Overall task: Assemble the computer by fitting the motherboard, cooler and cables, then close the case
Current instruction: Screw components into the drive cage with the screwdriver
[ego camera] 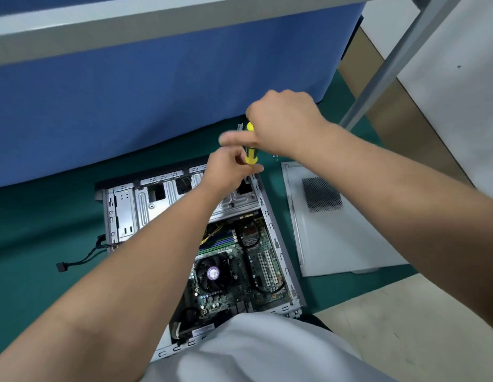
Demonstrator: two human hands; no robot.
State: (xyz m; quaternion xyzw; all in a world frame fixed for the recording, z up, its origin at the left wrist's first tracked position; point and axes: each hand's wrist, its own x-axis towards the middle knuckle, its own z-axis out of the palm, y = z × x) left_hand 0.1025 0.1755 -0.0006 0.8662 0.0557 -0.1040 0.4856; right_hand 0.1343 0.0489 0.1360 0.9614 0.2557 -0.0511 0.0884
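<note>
Midway through assembly, by the look of it: motherboard [241, 267] already seated in the open case [270, 224] on the green surface [36, 221], cooler [213, 272] mounted on it, side panel [339, 230] lying flat just beside the case to the right, not yet fitted; loose black cable [80, 259] trailing out at the left, still to be connected; both hands raised above the far end of the case, sharing a yellow screwdriver [250, 155]; right hand [283, 121] curled over the handle's top, left hand [226, 172] pinching lower down, possibly seating a screw on the tip, though blurred; next, probably lowering the tip squarely onto a mounting hole.
</note>
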